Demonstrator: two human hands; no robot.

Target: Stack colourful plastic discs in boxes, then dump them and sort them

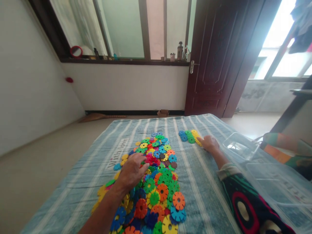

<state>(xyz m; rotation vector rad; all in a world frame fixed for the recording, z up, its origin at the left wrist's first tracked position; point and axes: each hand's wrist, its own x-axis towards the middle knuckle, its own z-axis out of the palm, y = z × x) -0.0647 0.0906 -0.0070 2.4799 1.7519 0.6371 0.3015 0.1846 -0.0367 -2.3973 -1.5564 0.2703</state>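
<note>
A long heap of plastic snowflake discs (162,191) in many colours, notched round their rims, lies on a striped cloth. Over the heap's left side is my left hand (133,170), thumb apart from the fingers, its fingertips at some red discs (153,159). To the right of the heap are small groups sorted by colour: blue discs (183,136), green discs (189,136) and yellow discs (195,135). My right hand (209,143) has its fingers closed at the near end of the yellow group, touching a yellow disc there. Its fingertips are partly hidden.
A clear plastic box (240,146) and a larger clear container (280,185) stand at the right edge of the blue striped cloth (80,182). Beyond the far edge are a small cardboard box (163,113), a broom (97,117) and a dark red door (216,48).
</note>
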